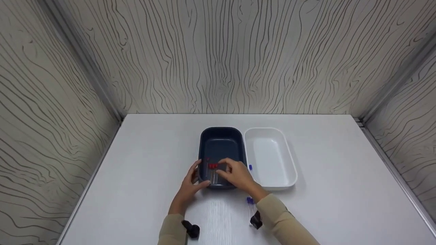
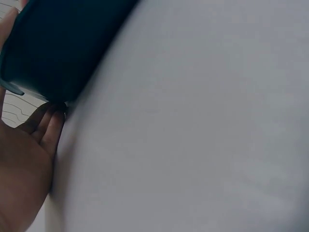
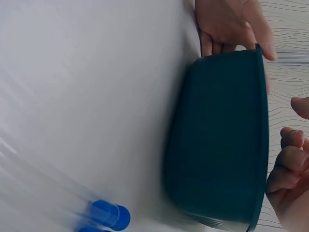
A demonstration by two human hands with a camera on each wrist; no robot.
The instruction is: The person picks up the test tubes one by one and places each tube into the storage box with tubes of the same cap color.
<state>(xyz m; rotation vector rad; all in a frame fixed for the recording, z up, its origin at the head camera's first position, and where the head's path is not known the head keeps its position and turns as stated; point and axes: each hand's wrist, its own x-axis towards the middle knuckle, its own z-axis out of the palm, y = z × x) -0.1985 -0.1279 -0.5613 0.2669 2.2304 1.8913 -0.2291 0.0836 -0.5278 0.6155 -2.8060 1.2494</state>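
Several thin clear tubes with red caps (image 1: 213, 166) lie side by side in the near part of a dark blue tray (image 1: 221, 132). At the tray's near left corner, my left hand (image 1: 188, 187) grips it, thumb at the rim and fingers against the outer side. The left wrist view shows these fingers (image 2: 50, 126) low on the tray wall. My right hand (image 1: 238, 175) is over the tray beside the red caps, thumb and index finger apart with a gap between them. Its other fingers (image 3: 289, 162) are bent in the right wrist view.
A white tray (image 1: 272, 156) stands against the dark tray's right side. One blue cap (image 1: 250, 167) shows at its left wall. Tubes with blue caps (image 1: 250, 200) lie on the white table (image 1: 153, 146) under my right forearm, partly hidden by a black wrist mount (image 1: 256, 219).
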